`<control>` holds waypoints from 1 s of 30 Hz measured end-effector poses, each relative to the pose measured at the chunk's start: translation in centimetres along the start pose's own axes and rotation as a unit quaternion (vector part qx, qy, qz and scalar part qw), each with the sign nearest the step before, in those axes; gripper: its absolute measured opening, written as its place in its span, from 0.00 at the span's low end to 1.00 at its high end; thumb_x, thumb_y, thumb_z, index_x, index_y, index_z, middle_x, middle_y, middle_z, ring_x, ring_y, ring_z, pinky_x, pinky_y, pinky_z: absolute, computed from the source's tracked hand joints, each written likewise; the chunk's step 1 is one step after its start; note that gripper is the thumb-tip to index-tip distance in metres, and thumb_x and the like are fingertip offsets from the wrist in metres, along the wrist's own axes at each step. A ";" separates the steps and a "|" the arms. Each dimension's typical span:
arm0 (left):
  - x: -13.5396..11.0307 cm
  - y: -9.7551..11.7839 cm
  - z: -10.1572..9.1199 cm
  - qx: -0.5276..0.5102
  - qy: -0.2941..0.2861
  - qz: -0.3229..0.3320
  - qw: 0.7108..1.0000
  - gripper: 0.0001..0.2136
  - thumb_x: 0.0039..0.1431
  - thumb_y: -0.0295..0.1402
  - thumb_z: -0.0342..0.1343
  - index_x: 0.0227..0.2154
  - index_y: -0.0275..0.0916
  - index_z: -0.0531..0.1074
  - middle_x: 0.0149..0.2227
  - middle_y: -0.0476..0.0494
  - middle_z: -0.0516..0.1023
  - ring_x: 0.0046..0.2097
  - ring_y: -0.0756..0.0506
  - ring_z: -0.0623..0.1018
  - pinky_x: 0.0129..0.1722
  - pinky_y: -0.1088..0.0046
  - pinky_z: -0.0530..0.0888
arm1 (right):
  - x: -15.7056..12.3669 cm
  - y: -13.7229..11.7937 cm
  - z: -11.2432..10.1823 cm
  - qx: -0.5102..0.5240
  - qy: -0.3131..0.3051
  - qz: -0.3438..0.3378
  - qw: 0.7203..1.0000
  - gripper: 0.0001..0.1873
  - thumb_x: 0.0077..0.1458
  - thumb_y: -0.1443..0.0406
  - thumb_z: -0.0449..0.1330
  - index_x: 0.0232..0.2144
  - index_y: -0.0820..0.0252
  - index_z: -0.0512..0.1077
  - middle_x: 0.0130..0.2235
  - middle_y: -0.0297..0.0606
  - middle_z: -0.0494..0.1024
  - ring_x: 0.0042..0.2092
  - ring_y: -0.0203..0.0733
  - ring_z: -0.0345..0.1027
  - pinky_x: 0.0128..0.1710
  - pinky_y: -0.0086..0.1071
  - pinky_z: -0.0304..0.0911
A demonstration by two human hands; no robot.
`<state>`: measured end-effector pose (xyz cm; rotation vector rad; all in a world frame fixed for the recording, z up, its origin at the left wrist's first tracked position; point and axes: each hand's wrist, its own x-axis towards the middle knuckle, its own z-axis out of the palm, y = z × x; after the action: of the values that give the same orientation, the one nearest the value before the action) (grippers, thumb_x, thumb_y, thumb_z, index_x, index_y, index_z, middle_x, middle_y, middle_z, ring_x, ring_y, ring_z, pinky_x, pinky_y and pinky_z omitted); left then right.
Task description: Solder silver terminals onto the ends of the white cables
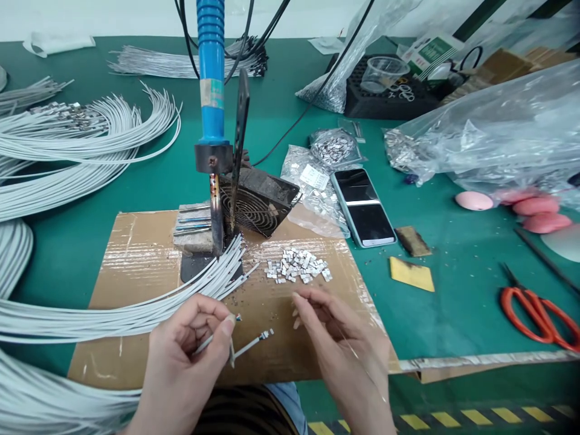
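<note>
My left hand (194, 344) pinches a white cable, whose bared coloured wire ends (238, 317) stick out past the thumb. Below that thumb, a second white cable (247, 347) points right, with a small metal connector (266, 333) on its tip. To the right, my right hand (339, 344) is curled with thumb and forefinger together; a thin shiny solder wire (354, 352) runs across it, its tip not visible. Beyond both hands lies a pile of small metal connectors (299, 266) on the cardboard (131, 254). A blue-handled soldering iron (212, 121) hangs tip down over a cable bundle (181, 302).
More white cables (67, 145) fill the left side. A small black fan (258, 202) stands behind the iron. On the right are a phone (365, 208), a yellow sponge (411, 273), red-handled scissors (539, 311) and pink pads (537, 205). Plastic bags (493, 130) lie farther back.
</note>
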<state>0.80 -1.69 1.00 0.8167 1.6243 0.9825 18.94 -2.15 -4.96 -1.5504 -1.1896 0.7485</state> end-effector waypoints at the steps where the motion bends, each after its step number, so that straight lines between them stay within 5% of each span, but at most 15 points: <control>1: 0.1 0.0 0.0 -0.003 0.001 0.002 1.000 0.07 0.49 0.35 0.68 0.24 0.39 0.77 0.19 0.55 0.71 0.22 0.53 0.66 0.23 0.82 0.63 | -0.1 -0.5 0.4 0.033 -0.013 0.003 0.999 0.04 0.60 0.66 0.69 0.36 0.49 0.84 0.29 0.29 0.82 0.26 0.32 0.74 0.27 0.21 0.71; 5: 0.2 0.1 -0.1 -0.007 0.000 0.002 1.000 0.06 0.49 0.34 0.67 0.23 0.40 0.77 0.20 0.54 0.72 0.23 0.53 0.68 0.24 0.81 0.63 | -0.7 -2.8 1.8 0.139 -0.048 0.070 0.987 0.07 0.56 0.67 0.71 0.29 0.49 0.86 0.26 0.29 0.79 0.24 0.30 0.69 0.24 0.21 0.65; 10: 0.3 0.2 -0.2 0.015 -0.013 -0.012 1.000 0.06 0.48 0.34 0.68 0.23 0.39 0.77 0.19 0.55 0.71 0.22 0.54 0.64 0.23 0.82 0.60 | -1.3 -3.9 3.0 0.235 -0.085 0.220 0.943 0.01 0.55 0.62 0.73 0.31 0.49 0.87 0.24 0.30 0.78 0.24 0.31 0.69 0.23 0.21 0.67; 21: 0.6 0.3 -0.3 -0.002 -0.038 0.007 0.999 0.04 0.47 0.28 0.68 0.22 0.39 0.78 0.27 0.50 0.82 0.25 0.53 0.76 0.25 0.84 0.71 | -0.4 -3.9 3.3 0.212 -0.122 0.118 0.962 0.04 0.57 0.65 0.72 0.32 0.49 0.88 0.28 0.33 0.80 0.23 0.31 0.62 0.22 0.25 0.61; 30: 0.5 0.5 0.0 -0.029 -0.038 0.008 0.999 0.07 0.47 0.27 0.69 0.20 0.39 0.77 0.28 0.49 0.81 0.24 0.53 0.75 0.27 0.81 0.75 | -0.1 -4.3 2.9 0.201 -0.147 0.131 0.960 0.07 0.56 0.66 0.71 0.32 0.47 0.89 0.28 0.34 0.81 0.27 0.35 0.68 0.28 0.28 0.66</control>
<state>0.70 -1.03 1.27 0.8194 1.5204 0.9947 14.95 -1.24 -1.74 -1.2922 -0.9683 1.3466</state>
